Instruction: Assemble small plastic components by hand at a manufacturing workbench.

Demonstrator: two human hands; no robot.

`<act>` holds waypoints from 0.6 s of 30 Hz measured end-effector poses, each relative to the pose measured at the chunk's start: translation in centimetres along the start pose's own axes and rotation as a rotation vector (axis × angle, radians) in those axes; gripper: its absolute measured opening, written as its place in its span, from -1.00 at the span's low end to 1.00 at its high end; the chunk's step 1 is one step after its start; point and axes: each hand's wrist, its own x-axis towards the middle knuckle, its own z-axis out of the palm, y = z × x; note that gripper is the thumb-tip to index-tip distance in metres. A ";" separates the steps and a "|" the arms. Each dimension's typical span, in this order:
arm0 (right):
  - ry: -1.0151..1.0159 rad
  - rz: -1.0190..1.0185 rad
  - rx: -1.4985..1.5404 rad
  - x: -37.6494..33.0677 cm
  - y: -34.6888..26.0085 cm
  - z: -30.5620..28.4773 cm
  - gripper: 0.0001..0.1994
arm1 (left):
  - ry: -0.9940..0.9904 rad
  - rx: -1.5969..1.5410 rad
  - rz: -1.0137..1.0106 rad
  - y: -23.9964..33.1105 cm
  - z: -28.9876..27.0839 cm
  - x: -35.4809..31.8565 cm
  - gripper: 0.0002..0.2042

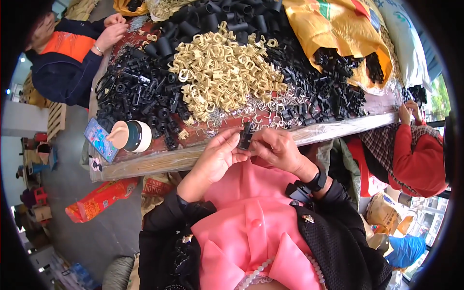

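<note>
In front of my chest, just over the table's near edge, a small black plastic part (246, 135) stands upright between the thumb and fingers of my left hand (217, 157). My right hand (279, 149) is closed in a pinch against the right side of that part; whatever its fingertips hold is too small to make out. Beyond my hands lie scattered bent metal clips (249, 108) and a big heap of beige plastic clips (227, 72). Small black parts (309, 96) are piled to the right, and assembled-looking black pieces (140, 96) to the left.
A phone (101, 139) and a lidded round container (137, 137) stand at the table's left corner. Black tubes (208, 21) are heaped at the back, beside a yellow sack (338, 34). Co-workers sit at left (67, 58) and right (415, 154). The wooden table edge (154, 166) runs before me.
</note>
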 end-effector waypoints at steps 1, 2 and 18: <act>-0.008 -0.006 -0.009 -0.2 0.1 -0.1 -0.91 | 0.004 0.003 -0.011 -0.2 0.0 0.0 -0.73; -0.002 0.002 -0.003 -0.4 0.2 -0.2 -0.91 | -0.010 0.026 -0.016 -0.3 0.0 0.1 -0.74; -0.114 -0.179 -0.336 -0.3 0.2 -0.1 -0.83 | -0.044 0.167 -0.043 -0.4 0.4 -0.4 -0.72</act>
